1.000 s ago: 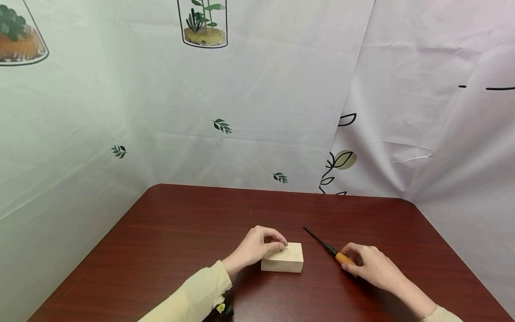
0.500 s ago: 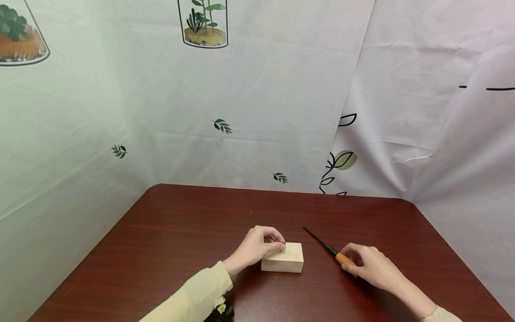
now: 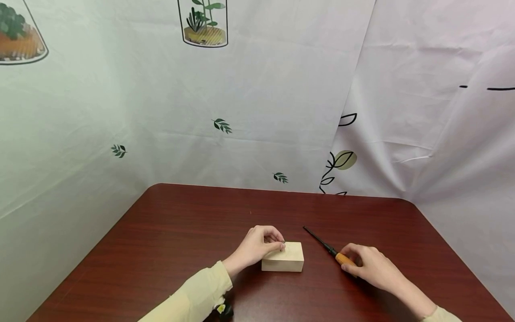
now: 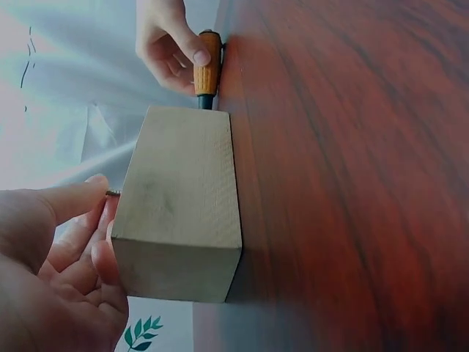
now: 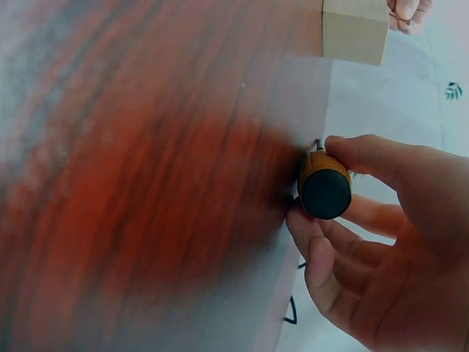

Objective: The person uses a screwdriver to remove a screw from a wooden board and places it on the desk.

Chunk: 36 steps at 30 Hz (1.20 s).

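Note:
A pale wooden block [image 3: 283, 265] lies flat on the table. Over its top face my left hand [image 3: 257, 247] pinches a small threaded screw [image 4: 113, 193] between thumb and fingers, its lower end at the wood. Most of the screw is hidden by the fingertips. To the right, a screwdriver [image 3: 329, 248] rests on the table, its dark shaft slanting away to the far left. My right hand [image 3: 374, 267] holds its orange handle between thumb and fingers; the black end cap [image 5: 326, 193] faces the right wrist camera.
The dark red wooden table [image 3: 193, 214] has rounded far corners. White printed cloth [image 3: 257, 89] hangs behind it and at both sides. A small black object [image 3: 226, 310] shows beneath the left sleeve at the bottom edge.
Over the second, my left fingertips shift very slightly left on the block's top. The right hand and screwdriver stay where they were.

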Each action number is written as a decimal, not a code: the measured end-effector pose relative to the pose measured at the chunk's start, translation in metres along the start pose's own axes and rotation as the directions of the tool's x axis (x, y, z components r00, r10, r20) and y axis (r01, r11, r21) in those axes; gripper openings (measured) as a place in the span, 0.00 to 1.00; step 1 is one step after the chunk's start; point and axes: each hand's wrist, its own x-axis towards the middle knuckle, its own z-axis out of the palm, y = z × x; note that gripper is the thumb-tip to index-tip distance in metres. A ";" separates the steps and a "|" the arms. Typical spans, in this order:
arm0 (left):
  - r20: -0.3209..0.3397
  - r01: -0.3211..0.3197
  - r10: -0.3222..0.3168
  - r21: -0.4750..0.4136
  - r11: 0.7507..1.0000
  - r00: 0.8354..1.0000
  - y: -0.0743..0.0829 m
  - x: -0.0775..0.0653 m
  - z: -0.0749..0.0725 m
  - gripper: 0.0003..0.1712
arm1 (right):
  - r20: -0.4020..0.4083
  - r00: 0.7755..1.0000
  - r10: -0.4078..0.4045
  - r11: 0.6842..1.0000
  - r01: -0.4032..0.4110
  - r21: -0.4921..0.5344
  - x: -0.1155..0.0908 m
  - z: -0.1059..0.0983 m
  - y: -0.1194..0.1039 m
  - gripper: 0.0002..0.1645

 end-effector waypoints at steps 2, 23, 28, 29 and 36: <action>0.024 -0.013 0.012 0.010 1.000 1.000 0.000 0.000 -0.001 0.02 | 0.000 1.000 -0.004 1.000 0.004 0.000 0.000 0.000 0.000 0.13; 0.070 -0.016 0.014 0.024 1.000 0.997 -0.002 0.002 -0.006 0.02 | 0.007 1.000 -0.016 1.000 0.016 0.009 -0.001 0.000 -0.001 0.14; 0.065 -0.001 0.000 0.019 1.000 0.998 -0.002 0.002 -0.006 0.02 | 0.001 1.000 -0.011 1.000 0.011 0.012 -0.001 0.001 -0.002 0.15; 0.065 -0.002 0.001 0.016 1.000 0.998 -0.002 0.002 -0.006 0.02 | 0.001 1.000 -0.012 1.000 0.012 0.014 -0.001 0.001 -0.002 0.16; 0.057 -0.004 0.003 0.013 1.000 0.998 -0.001 0.002 -0.005 0.02 | 0.015 1.000 -0.021 0.999 0.020 0.044 -0.001 0.001 -0.003 0.17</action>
